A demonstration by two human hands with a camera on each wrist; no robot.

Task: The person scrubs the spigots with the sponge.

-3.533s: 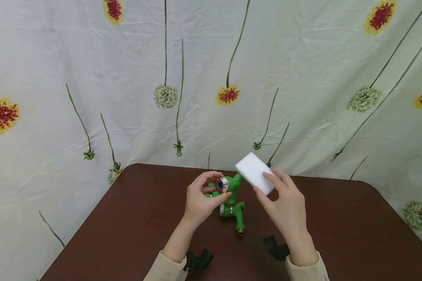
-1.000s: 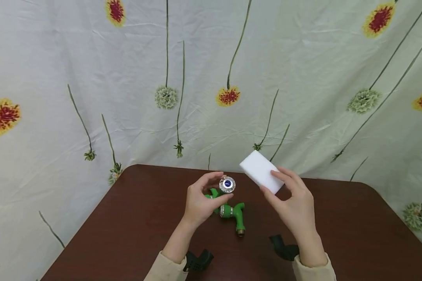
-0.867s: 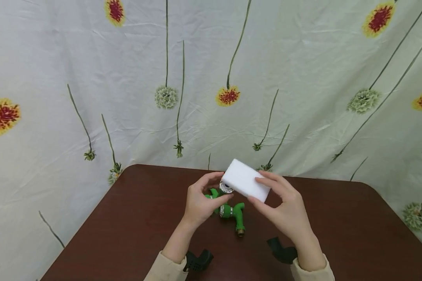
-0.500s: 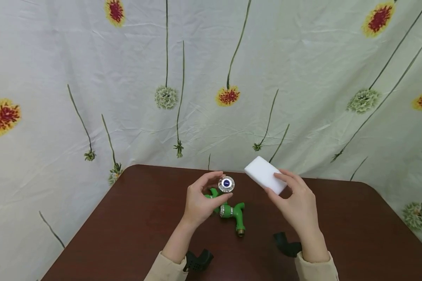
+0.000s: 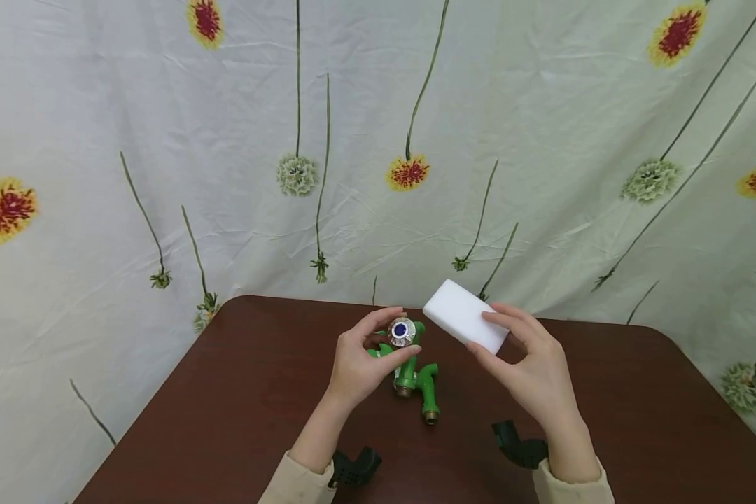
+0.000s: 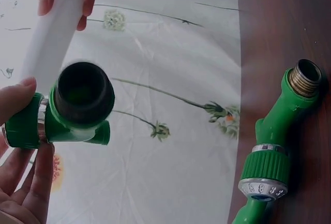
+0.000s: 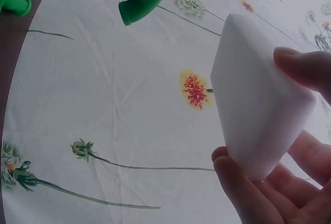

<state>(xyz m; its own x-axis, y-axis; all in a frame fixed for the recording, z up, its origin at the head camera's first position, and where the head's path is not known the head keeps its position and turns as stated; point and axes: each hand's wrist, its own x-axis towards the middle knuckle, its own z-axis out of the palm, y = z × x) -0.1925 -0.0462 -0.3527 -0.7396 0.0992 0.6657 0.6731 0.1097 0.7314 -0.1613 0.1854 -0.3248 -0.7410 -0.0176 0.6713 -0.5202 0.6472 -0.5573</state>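
Note:
My left hand (image 5: 358,360) grips a green tap (image 5: 409,365) by its knob end, thumb below and fingers above. The knob's silvery face with a blue centre points toward the head camera, and the dark threaded inlet faces the left wrist view. In my right hand (image 5: 534,360) a white sponge block (image 5: 460,311) is pinched between thumb and fingers. The sponge is tilted, just right of the held tap and apart from it in the head view. The right wrist view shows the sponge (image 7: 253,100) close up, with the tap's spout (image 7: 139,4) above left.
A second green tap (image 5: 428,395) with a brass threaded end lies on the dark brown table (image 5: 246,399). Another green tap (image 5: 379,351) is partly hidden behind my left hand. A flower-print cloth (image 5: 246,140) hangs behind the table. Black mounts (image 5: 356,467) sit at both wrists.
The sponge went left onto the knob's face, then back right, and is now slightly nearer again. The held tap's knob has turned from leftward to face the head camera, its body now showing below.

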